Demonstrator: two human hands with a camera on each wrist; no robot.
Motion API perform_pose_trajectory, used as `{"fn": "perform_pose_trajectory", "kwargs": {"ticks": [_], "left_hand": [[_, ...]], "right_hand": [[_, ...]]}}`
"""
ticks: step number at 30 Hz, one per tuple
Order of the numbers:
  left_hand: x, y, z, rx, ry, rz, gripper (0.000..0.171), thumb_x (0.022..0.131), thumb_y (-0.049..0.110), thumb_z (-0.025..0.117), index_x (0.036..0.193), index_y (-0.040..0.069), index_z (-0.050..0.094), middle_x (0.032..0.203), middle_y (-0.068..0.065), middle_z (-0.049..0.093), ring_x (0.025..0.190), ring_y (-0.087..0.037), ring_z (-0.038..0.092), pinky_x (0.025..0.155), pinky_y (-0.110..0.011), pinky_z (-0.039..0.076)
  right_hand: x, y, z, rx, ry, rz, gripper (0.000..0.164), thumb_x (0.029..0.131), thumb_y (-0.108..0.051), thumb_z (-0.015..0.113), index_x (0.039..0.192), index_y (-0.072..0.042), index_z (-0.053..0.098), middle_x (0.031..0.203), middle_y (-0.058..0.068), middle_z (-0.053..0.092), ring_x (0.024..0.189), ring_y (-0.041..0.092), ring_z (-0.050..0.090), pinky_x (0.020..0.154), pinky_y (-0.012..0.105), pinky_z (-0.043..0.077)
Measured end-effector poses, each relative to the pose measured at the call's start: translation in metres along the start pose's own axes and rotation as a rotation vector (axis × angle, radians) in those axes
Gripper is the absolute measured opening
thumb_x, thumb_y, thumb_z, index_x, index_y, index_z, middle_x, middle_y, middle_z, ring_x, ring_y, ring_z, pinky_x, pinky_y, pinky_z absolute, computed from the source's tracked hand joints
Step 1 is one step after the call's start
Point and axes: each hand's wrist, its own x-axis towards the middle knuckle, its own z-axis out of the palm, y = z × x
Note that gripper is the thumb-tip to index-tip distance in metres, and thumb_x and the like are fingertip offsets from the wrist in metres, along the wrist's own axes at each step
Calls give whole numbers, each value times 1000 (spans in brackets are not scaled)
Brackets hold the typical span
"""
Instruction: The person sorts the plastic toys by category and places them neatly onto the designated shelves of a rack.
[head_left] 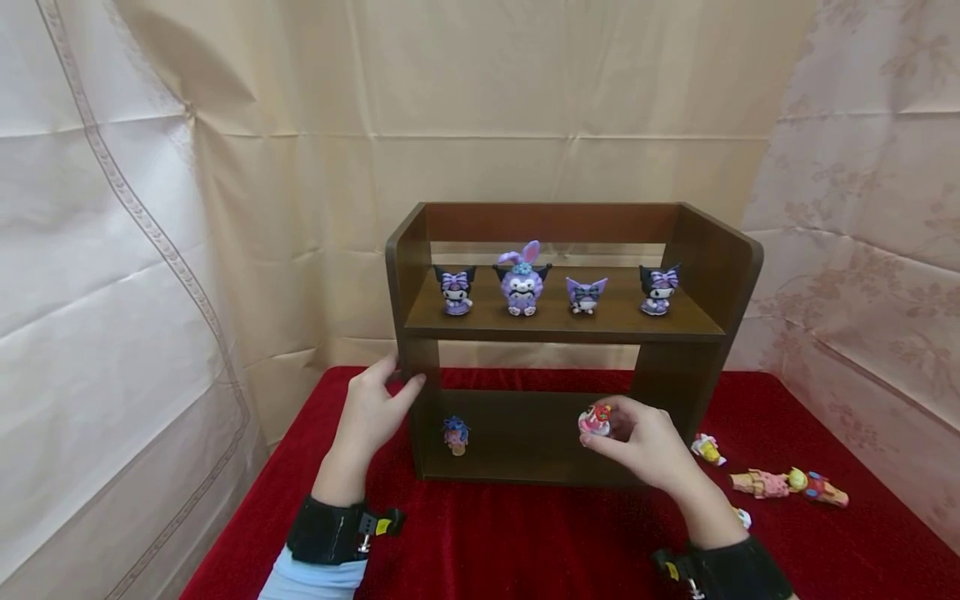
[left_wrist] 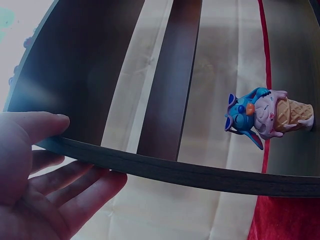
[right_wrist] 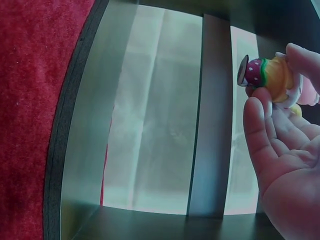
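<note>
A dark brown two-tier shelf (head_left: 562, 336) stands on the table. My left hand (head_left: 375, 408) holds its left side panel, with the thumb on the inner side and the fingers along the outer side in the left wrist view. In my right hand (head_left: 645, 437), thumb and fingers pinch a small figurine (right_wrist: 277, 77) with yellow, green and dotted dark-red parts. That hand is in front of the lower tier's right half. At the lower tier's left end stands a blue character figurine on an ice-cream cone (left_wrist: 242, 117), upright.
Several purple figurines, among them a rabbit-eared one (head_left: 522, 283), line the upper tier. On the red cloth (head_left: 517, 533), right of the shelf, lie a white and yellow figurine (head_left: 708, 449), a pink cone figurine (head_left: 761, 483) and a colourful one (head_left: 823, 489). Curtains hang behind.
</note>
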Motion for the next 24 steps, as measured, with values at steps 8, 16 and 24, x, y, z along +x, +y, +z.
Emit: {"fn": "perform_pose_trajectory", "kwargs": {"ticks": [8, 16, 24], "left_hand": [[0, -1, 1, 19, 7, 8, 36, 88, 26, 70, 122, 17, 62, 112, -1, 67, 102, -15, 60, 78, -41, 56], [0, -1, 1, 19, 9, 17, 36, 88, 25, 70, 122, 18, 61, 112, -1, 67, 103, -15, 60, 78, -41, 56], [0, 0, 1, 26, 16, 23, 36, 88, 26, 70, 122, 18, 62, 112, 0, 67, 102, -15, 60, 78, -41, 56]], "right_hand": [[-1, -1, -3, 23, 12, 6, 45, 78, -36, 80, 112, -14, 61, 87, -5, 67, 71, 9, 62, 58, 30, 55], [-1, -2, -1, 15, 12, -9, 44, 77, -37, 80, 111, -17, 61, 86, -8, 67, 69, 7, 62, 57, 29, 55], [2, -3, 2, 19, 28, -52, 41, 77, -31, 81, 110, -16, 63, 89, -6, 66, 70, 8, 62, 58, 28, 55]]}}
